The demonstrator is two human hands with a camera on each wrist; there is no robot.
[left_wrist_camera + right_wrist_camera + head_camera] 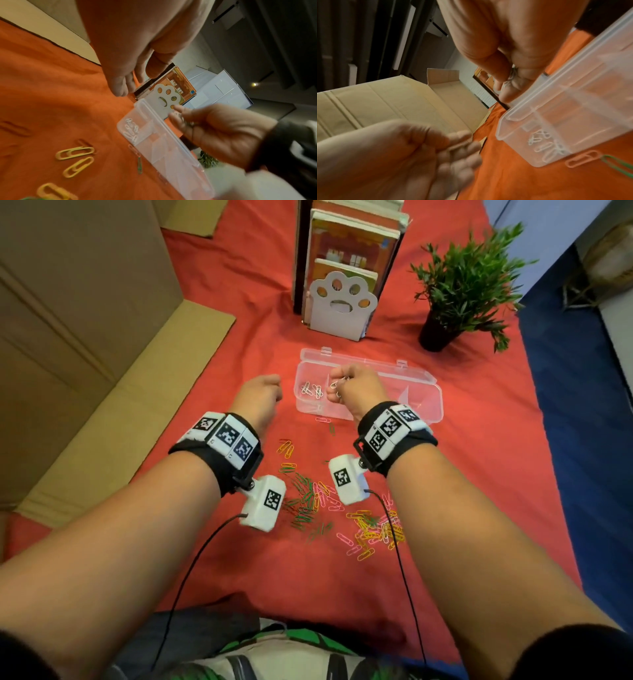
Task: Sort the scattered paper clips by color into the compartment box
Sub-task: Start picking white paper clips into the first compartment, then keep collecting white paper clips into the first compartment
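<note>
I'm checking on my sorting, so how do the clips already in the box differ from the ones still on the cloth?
The clips in the box are white; the clips on the cloth are green, yellow, pink and red. The boxed ones are few, in the clear box's left compartment; the loose ones are many and scattered. All look the same shape.

We've got a cardboard box (78,337) at the left of the frame, books (352,251) behind a paw-shaped bookend (342,306) top center, potted plant (462,285) upper right, red cloth (239,337) underneath.

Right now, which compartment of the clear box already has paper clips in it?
The leftmost compartment of the clear compartment box, nearest the left hand: it holds white paper clips. The other compartments look empty.
</note>
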